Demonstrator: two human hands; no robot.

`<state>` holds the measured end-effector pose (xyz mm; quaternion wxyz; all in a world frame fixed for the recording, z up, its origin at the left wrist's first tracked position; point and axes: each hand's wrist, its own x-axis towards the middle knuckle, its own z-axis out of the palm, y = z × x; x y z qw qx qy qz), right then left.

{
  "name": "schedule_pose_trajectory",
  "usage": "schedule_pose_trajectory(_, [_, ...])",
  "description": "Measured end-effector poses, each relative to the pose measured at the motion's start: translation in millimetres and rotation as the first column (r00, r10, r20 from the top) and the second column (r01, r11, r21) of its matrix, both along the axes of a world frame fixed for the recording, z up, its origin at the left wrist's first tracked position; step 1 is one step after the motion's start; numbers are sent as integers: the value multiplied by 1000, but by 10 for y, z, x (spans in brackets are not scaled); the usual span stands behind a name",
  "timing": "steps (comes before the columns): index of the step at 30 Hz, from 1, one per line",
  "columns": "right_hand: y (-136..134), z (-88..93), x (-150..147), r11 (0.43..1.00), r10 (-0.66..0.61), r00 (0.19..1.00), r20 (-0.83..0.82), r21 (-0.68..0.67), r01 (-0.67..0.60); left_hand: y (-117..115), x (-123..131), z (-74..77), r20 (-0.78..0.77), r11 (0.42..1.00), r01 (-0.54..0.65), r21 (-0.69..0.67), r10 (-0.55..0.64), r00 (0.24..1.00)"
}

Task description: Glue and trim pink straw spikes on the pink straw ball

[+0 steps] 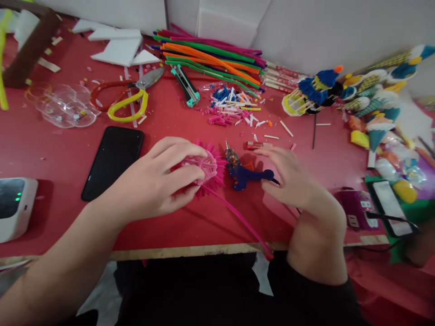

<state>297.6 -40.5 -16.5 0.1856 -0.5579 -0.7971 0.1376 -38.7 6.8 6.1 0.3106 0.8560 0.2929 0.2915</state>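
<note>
Red table [163, 235], pipe cleaners [210, 56] heaped near pale wall [306, 36]. Left hand [166, 179] clamped on pink bristly piece [211, 166], mid-table, left of glue gun [243, 175]. Pink strip [241, 218] trails toward near edge. Right hand [292, 179] beside gun, thumb and fingers apart; contact unclear.

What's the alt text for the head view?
A person's left hand holds a spiky pink piece at a red table; the open right hand is near a blue glue gun. Scissors, a cutter and colorful pipe cleaners lie beyond.
</note>
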Motion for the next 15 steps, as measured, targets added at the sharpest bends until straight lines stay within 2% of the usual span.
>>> schedule_pose_trajectory(4, [6,-100,92,996,23,990,136,-85,-12,-18,-24,-32,-23,987,19,162,-16,1000])
schedule_pose_trajectory(7, [26,-98,-39,992,3,991,137,-128,15,-35,-39,-45,-103,926,43,374,-4,995])
schedule_pose_trajectory(9, [44,-66,-130,989,-35,993,116,-138,51,-42,-42,-49,-136,893,61,445,0,991])
schedule_pose_trajectory(11, [66,-35,-163,990,-73,997,40,-120,77,-45,-37,-50,-131,885,66,460,-5,991])
schedule_pose_trajectory(13, [95,-20,-115,990,-110,987,-121,-97,99,-44,-28,-51,-119,882,65,467,-10,993])
schedule_pose_trajectory(15, [121,-17,2,981,-190,918,-347,-107,163,-42,-19,-50,-109,877,67,476,-17,994])
